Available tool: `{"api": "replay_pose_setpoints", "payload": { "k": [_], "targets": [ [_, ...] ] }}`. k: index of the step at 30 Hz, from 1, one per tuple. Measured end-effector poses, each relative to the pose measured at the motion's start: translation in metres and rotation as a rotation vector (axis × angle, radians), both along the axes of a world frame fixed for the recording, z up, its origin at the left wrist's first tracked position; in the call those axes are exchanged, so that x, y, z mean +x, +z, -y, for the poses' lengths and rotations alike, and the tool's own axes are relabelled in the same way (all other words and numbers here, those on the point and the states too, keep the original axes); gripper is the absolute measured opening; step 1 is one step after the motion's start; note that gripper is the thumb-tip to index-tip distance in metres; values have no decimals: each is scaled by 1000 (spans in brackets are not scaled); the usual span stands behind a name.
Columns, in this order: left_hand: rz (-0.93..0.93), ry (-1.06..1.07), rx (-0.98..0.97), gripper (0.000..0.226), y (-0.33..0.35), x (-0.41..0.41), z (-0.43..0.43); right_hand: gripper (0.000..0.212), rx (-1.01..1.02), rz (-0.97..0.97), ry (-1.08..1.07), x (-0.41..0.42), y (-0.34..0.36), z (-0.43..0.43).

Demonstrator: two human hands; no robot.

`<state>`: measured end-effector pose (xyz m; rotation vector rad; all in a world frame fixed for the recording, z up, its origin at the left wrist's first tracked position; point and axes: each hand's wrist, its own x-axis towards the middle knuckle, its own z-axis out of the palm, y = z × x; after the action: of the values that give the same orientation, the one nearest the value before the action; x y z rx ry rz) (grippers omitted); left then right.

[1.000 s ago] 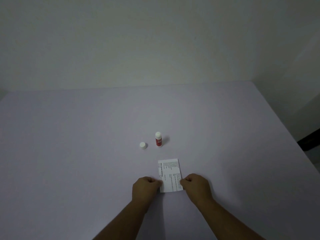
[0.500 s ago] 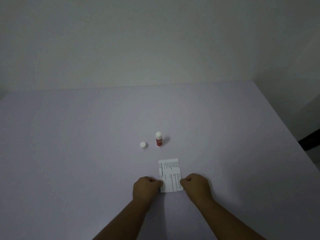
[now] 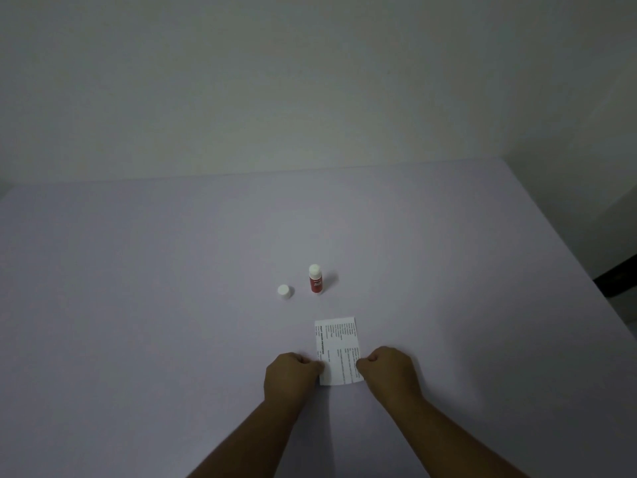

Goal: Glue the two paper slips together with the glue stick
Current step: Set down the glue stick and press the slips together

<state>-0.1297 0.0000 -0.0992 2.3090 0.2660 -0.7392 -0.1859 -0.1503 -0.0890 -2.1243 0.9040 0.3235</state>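
A white paper slip [image 3: 338, 350] with printed text lies flat on the pale table, near me. Only one slip shows; whether a second lies under it I cannot tell. My left hand [image 3: 291, 377] is curled into a fist with its fingertips on the slip's near left edge. My right hand [image 3: 387, 372] is curled the same way on the near right edge. Beyond the slip stands the red glue stick [image 3: 315, 280], upright with its white tip bare. Its white cap [image 3: 284, 291] sits on the table just to the left.
The pale lilac table [image 3: 138, 305] reaches back to a plain wall. Its right edge runs diagonally at the right, with a dark object [image 3: 618, 279] beyond it.
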Motion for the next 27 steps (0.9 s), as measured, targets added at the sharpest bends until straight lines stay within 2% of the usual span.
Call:
{"api": "replay_pose_setpoints", "payload": {
  "k": [8, 13, 15, 19, 23, 27],
  "targets": [
    [15, -23, 20, 24, -3, 1, 0, 36, -16, -17, 18, 2, -1, 0],
    [125, -55, -7, 16, 0, 2, 1, 31, -30, -39, 20, 4, 3, 0],
    [204, -145, -16, 17, 1, 3, 2, 25, -33, -39, 29, 4, 3, -1],
    [277, -366, 35, 54, -3, 10, -1, 31, -14, -48, 29, 4, -2, 0],
    [352, -638, 248, 59, -3, 15, -5, 31, -26, -56, 32, 6, -5, 1],
    [450, -835, 369, 66, -6, 19, -14, 30, -43, -54, 47, 5, -8, 2]
  ]
}}
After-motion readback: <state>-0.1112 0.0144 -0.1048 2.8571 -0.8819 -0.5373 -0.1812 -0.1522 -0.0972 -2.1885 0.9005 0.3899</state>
